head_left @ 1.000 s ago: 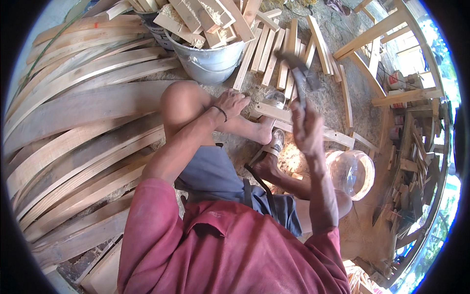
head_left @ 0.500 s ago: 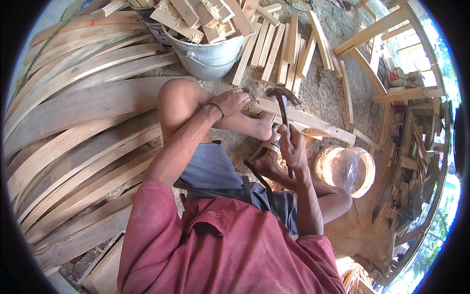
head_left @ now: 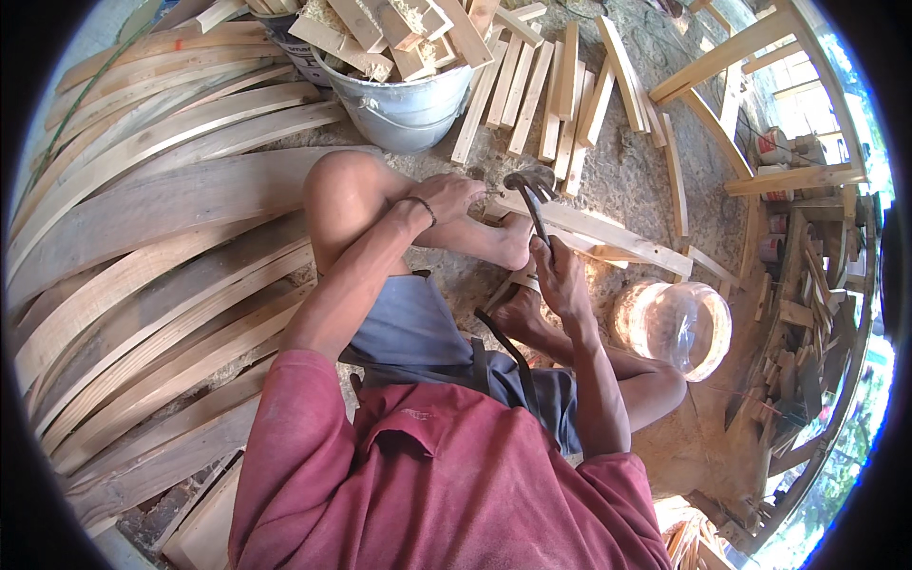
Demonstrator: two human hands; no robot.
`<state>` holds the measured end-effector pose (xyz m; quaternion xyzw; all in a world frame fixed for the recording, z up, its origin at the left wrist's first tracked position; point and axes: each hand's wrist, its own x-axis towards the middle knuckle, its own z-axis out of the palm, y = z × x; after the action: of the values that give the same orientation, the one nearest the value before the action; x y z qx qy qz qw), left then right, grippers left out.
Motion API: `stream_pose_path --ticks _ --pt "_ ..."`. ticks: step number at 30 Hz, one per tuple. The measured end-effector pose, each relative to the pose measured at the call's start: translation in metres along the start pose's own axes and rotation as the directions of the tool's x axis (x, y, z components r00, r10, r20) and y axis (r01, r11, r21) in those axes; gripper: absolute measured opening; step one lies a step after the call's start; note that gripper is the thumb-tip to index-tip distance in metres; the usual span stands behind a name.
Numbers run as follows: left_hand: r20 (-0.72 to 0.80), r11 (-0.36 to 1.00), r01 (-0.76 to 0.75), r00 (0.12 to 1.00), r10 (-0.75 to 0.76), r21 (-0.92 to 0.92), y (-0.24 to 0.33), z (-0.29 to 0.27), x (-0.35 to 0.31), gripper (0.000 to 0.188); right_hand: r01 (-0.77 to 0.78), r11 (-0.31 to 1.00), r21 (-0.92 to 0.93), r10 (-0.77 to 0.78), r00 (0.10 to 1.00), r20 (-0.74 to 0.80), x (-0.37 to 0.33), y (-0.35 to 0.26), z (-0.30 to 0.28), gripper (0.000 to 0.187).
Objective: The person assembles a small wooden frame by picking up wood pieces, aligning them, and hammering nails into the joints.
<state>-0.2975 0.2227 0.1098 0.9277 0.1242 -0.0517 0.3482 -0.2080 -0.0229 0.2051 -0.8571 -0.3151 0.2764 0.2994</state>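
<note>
While the left hand steadies wood, the right hand grips a hammer.

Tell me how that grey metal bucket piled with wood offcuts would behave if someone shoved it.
The grey metal bucket would probably feel heavy and resist sliding, since wood offcuts are heaped above its rim. Loose pieces on top look likely to tumble off. Standing upright on a broad base, it seems unlikely to roll, though the high load could make it tippy.

Bucket & slat pile block ahead; bare ground right free.
</note>
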Motion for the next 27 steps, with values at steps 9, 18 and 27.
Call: stream_pose_path --ticks 9,18,27 --pt "0.032 0.993 -0.047 0.999 0.044 0.104 -0.003 0.003 0.001 0.022 0.109 0.992 -0.060 -0.111 0.994 -0.018 0.013 0.021 0.014 0.037" --pt "-0.081 0.989 -0.052 0.995 0.064 0.142 -0.014 0.016 0.003 0.023 0.160 0.987 0.029 -0.157 0.983 -0.094 0.011 -0.057 -0.049 0.037" --pt "-0.070 0.977 -0.108 0.990 0.123 0.183 -0.009 0.014 0.010 0.019 0.500 0.866 -0.028 -0.500 0.859 -0.108 0.004 0.001 -0.033 0.021"
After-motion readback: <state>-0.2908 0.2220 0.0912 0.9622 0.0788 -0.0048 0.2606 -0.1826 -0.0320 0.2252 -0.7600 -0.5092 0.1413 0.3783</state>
